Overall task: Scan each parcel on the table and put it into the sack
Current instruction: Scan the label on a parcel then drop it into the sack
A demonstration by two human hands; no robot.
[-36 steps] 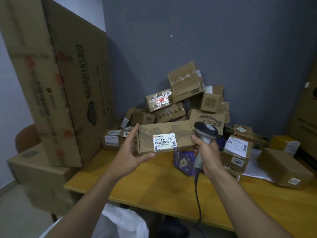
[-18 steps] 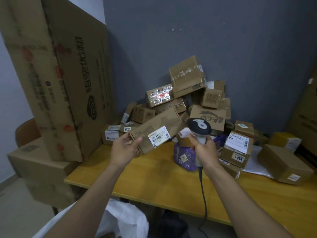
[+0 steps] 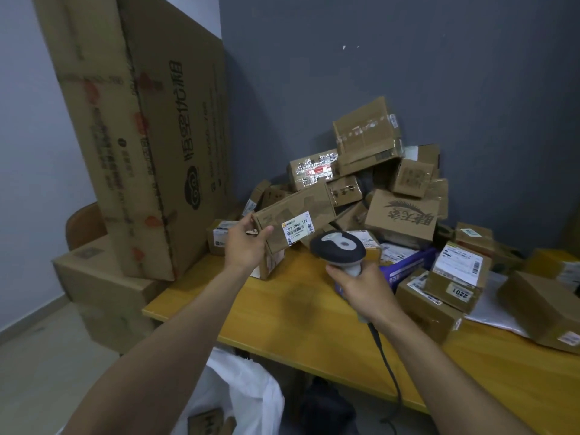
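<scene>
Left hand (image 3: 248, 246): grips the left end of one long brown parcel (image 3: 314, 202), thumb across the front face, fingers behind it. The parcel is held in the air above the counter (image 3: 298, 312), tilted, with its right end higher. Its white label (image 3: 297, 229) faces me and the top line reads 507 P802 T72.

Right hand (image 3: 365, 291): fingers wrapped round the handle of the scanner (image 3: 339, 246). The scanner's dark head sits just below and right of the label, close to the parcel's lower edge; I cannot tell whether they touch. Its cable (image 3: 387, 362) hangs down past the counter's near edge.

Behind the held parcel, a pile of parcels (image 3: 367, 142) is heaped against the grey wall. To the right on the counter are a box marked 2201 (image 3: 455, 282) and a purple packet (image 3: 408, 265) just beside the scanner hand.

White sack (image 3: 248, 394): on the floor below the counter's near edge, between my forearms, mouth open, with one small box (image 3: 207, 422) showing inside.

At left, a tall cardboard carton (image 3: 150, 136) leans upright over a low box (image 3: 94, 277).
</scene>
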